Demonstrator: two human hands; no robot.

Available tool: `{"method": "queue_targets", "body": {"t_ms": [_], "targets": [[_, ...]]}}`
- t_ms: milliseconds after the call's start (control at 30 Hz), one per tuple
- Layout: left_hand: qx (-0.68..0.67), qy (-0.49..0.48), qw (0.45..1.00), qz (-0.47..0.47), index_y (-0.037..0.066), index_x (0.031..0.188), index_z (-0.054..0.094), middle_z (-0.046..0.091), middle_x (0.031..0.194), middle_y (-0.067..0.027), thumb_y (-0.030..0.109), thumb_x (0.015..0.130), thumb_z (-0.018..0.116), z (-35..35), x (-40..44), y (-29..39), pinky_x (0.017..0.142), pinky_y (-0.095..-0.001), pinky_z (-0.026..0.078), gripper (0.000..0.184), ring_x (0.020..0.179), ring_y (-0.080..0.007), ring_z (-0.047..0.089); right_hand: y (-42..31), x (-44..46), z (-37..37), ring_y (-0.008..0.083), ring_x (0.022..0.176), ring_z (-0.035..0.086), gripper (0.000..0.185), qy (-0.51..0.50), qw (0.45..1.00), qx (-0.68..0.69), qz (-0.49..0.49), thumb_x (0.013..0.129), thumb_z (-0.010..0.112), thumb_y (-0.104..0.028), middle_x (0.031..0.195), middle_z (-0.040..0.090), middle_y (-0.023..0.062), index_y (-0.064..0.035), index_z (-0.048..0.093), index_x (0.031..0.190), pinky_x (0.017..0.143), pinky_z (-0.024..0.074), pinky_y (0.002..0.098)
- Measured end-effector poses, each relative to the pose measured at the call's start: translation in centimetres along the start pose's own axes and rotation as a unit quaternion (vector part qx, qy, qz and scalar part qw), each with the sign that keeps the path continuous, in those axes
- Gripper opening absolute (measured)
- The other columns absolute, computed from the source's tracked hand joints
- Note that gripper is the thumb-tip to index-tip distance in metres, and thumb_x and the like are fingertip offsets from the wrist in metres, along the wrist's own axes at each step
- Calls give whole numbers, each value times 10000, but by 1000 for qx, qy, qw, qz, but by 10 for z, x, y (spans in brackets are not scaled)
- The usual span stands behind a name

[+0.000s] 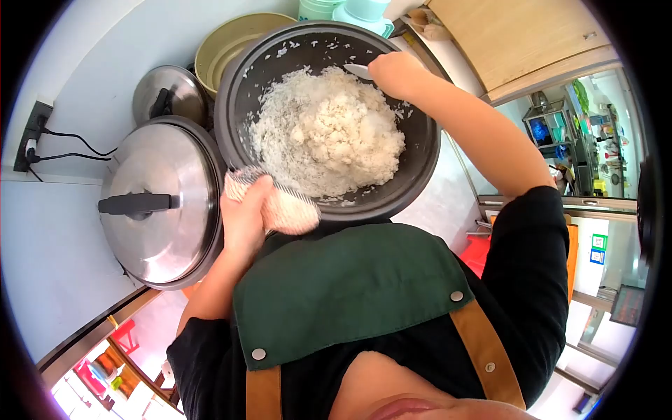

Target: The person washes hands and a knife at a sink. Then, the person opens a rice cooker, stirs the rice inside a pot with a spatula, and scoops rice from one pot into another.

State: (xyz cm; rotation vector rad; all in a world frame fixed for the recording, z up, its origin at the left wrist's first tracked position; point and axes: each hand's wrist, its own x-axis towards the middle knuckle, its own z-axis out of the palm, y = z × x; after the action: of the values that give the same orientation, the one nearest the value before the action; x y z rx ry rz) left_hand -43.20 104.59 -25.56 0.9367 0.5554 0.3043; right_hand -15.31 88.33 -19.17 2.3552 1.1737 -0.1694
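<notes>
A wide dark pot (420, 164) in front of me holds a large heap of white cooked rice (343, 136), with loose grains stuck on its inner wall. At the near left side of the rim, my left hand (245, 213) is closed on a pale, dark-edged cloth (290, 208) that lies against the rim. Over the far right part of the pot, my right hand (397, 74) is wrapped round the end of a pale utensil (358, 71). The utensil's tip points left above the rice; its handle is hidden in my fist.
Left of the pot stands a cooker with a steel lid (157, 238) and black handle. Behind are a smaller lid (164, 91), a yellowish basin (224, 45) and mint-green containers (364, 10). Black cords (77, 155) run from a wall socket. A wooden cabinet (525, 35) is at the upper right.
</notes>
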Motion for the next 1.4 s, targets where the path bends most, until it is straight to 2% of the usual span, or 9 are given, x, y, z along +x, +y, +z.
{"method": "queue_targets", "body": {"t_ms": [100, 233, 433, 567, 700, 867, 1000, 1133, 1400], "targets": [[-7, -22, 999, -47, -19, 1068, 513, 595, 961, -70, 55, 793, 626, -1, -6, -2, 782, -304, 468, 306, 839, -157, 573, -9, 23, 13, 288, 807, 642, 137, -20, 999, -2, -50, 713, 553, -39, 843, 655, 150, 6, 652, 796, 665, 521, 376], [53, -42, 998, -7, -11, 1120, 497, 583, 1011, -75, 98, 789, 668, 1, -13, -2, 805, -296, 457, 388, 884, -155, 557, -23, 17, 20, 300, 798, 643, 171, -81, 990, 48, -107, 737, 527, -48, 870, 648, 173, 2, 647, 849, 668, 520, 390], [-16, -50, 998, 25, -6, 1145, 487, 576, 1031, -72, 80, 781, 679, 7, -15, 4, 803, -298, 462, 420, 904, -148, 551, -50, -23, 14, 290, 753, 653, 136, -29, 987, -8, -157, 759, 514, -66, 800, 656, 146, -6, 630, 797, 638, 525, 374], [17, -53, 998, -17, -2, 1118, 501, 589, 995, -66, 64, 783, 669, 2, -16, 4, 762, -282, 478, 380, 857, -138, 566, -27, 16, 1, 267, 757, 658, 136, 0, 997, -8, -78, 735, 546, -72, 807, 662, 130, -23, 664, 782, 619, 524, 371], [28, -46, 999, -7, 0, 1110, 505, 591, 987, -65, 62, 785, 664, 3, -14, 4, 757, -279, 480, 367, 849, -138, 568, -36, 12, 7, 287, 772, 647, 149, -58, 989, -2, -134, 732, 524, -43, 810, 656, 150, -1, 655, 789, 640, 519, 386], [0, -49, 999, 9, 1, 1132, 495, 580, 1022, -70, 75, 787, 666, 6, -11, 4, 809, -300, 464, 393, 898, -151, 556, -26, -14, 10, 306, 734, 645, 140, -30, 980, -20, -194, 705, 539, -43, 791, 654, 148, -9, 657, 770, 612, 517, 397], [-10, -66, 998, -1, 0, 1144, 487, 573, 1044, -69, 92, 786, 673, 1, -10, 1, 835, -308, 453, 414, 925, -154, 547, -23, 3, -17, 284, 728, 650, 108, -16, 996, -28, -85, 702, 569, -58, 762, 657, 115, -43, 664, 749, 596, 519, 370], [7, -69, 998, -11, 0, 1140, 490, 575, 1040, -65, 110, 786, 679, -2, -8, 0, 831, -304, 453, 416, 918, -154, 548, -31, 14, -6, 275, 748, 650, 108, 58, 995, -13, -85, 710, 570, -65, 773, 658, 112, -36, 662, 759, 596, 521, 362], [69, -54, 996, -3, -5, 1119, 496, 582, 1008, -63, 114, 798, 648, -3, -5, 2, 806, -293, 452, 374, 888, -140, 549, -72, -53, 10, 280, 687, 647, 123, -3, 989, 72, -132, 733, 550, -85, 762, 650, 115, -27, 649, 777, 589, 524, 376]]}}
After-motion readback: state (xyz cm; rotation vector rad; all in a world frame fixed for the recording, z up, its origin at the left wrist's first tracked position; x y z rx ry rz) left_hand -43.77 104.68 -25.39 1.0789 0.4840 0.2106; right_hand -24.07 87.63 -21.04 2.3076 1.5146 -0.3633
